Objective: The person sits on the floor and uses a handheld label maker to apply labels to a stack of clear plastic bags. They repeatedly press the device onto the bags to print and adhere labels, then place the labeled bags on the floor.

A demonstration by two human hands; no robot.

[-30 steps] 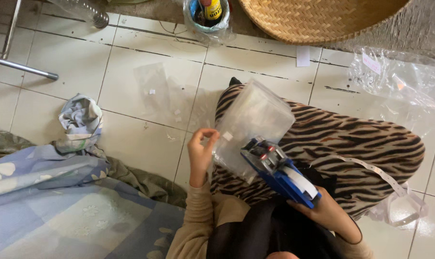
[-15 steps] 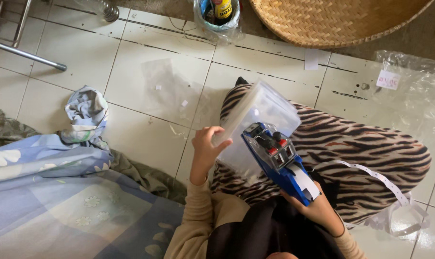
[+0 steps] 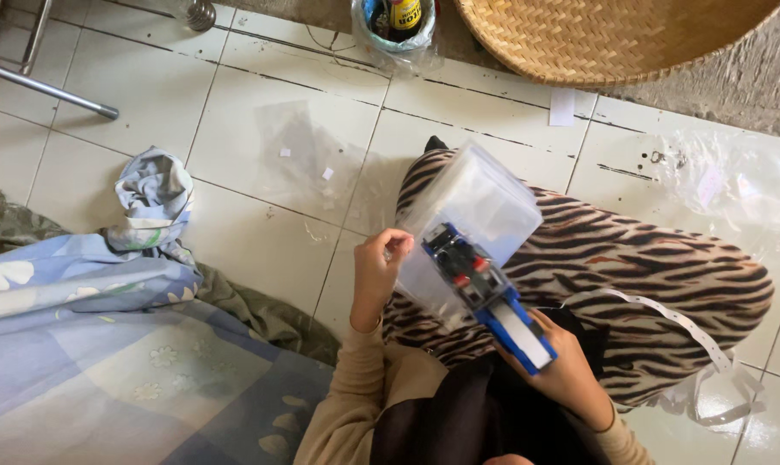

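— What did your left hand [image 3: 380, 274] have?

— The stack of clear bags [image 3: 472, 220]. My fingers [image 3: 399, 245] were pinched shut on its near-left edge, and the stack stood tilted over the striped cushion [image 3: 665, 275] on my lap.

— And the right hand [image 3: 562, 370]?

— It was wrapped tight around the grip of the blue label gun [image 3: 489, 293]. The gun's head lay against the lower part of the bags, touching the top one. A white paper strip [image 3: 691, 331] trailed from the gun across the cushion and curled on the floor at my right.

— What lay around you?

— White floor tiles [image 3: 261, 241]. One flat clear bag [image 3: 308, 159] lay on them ahead of me, well apart from the stack. A blue blanket [image 3: 80, 344] was bunched at my left with a crumpled cloth [image 3: 153, 194] at its top edge. Farther off stood a woven basket [image 3: 614, 34], and just beside it a small tub [image 3: 394, 21] with bottles in it. More clear plastic [image 3: 734, 181] lay at the far right.
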